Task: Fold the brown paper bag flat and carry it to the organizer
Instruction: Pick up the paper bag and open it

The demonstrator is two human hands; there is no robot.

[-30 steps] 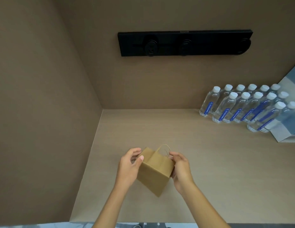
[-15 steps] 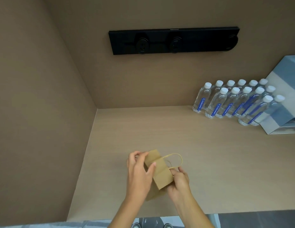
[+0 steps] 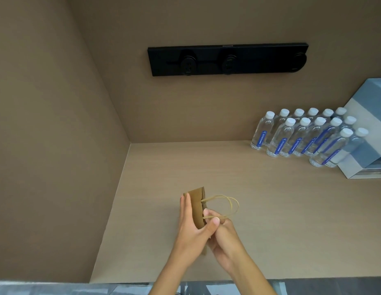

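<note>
1. The counter (image 3: 259, 199) lies under our hands; no organizer is in view.
2. Our left hand (image 3: 190, 228) presses the brown paper bag (image 3: 197, 206), nearly flat, long axis pointing away from us.
3. Our right hand (image 3: 222, 237) pinches its near end (handles loop rightward).

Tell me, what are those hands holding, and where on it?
The bag, pressed nearly flat between both hands: the left hand lies along its side, the right hand pinches its edge by the handles.
</note>
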